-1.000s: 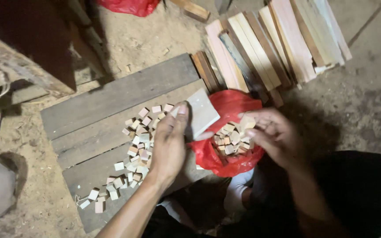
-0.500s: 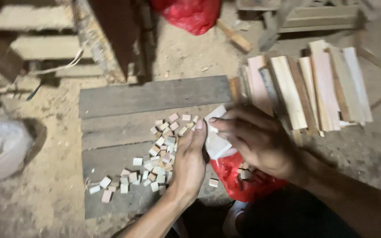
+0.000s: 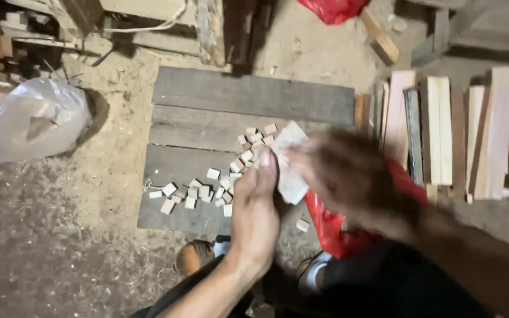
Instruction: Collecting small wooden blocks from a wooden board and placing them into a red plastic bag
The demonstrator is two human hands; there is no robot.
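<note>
Two hands together on pale sheet (image 3: 290, 162), right hand (image 3: 349, 176) blurred, grip unclear, blocks (image 3: 207, 188) partly hidden

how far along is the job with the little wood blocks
Done, it seems: a scatter of small wood blocks lies loose on the dark plank board. In hand: the left hand and the blurred right hand both touch a pale flat sheet. Left: the red bag and the stacked wood strips; their contents can't be judged.
</note>
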